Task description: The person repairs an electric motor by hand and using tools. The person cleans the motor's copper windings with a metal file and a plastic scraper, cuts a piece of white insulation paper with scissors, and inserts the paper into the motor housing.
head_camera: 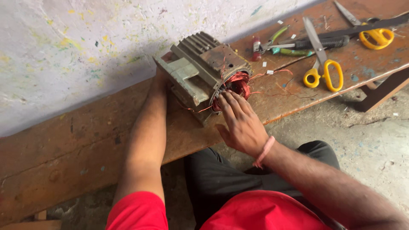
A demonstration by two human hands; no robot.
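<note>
Two hands are working on a grey finned motor stator [200, 70] lying on its side on the worn wooden counter [85, 136]. Behind the stator's far end, the left hand [161, 74] is bracing the housing; whether its grip is closed cannot be told. At the stator's open near end, the right hand [240, 123] is pressing open, spread fingers against the copper windings [237, 83]. Steady bracing and gentle fingertip pressure would likely spare the thin wire. Right of the stator are lying pliers [277, 42] and yellow-handled scissors [324, 70].
</note>
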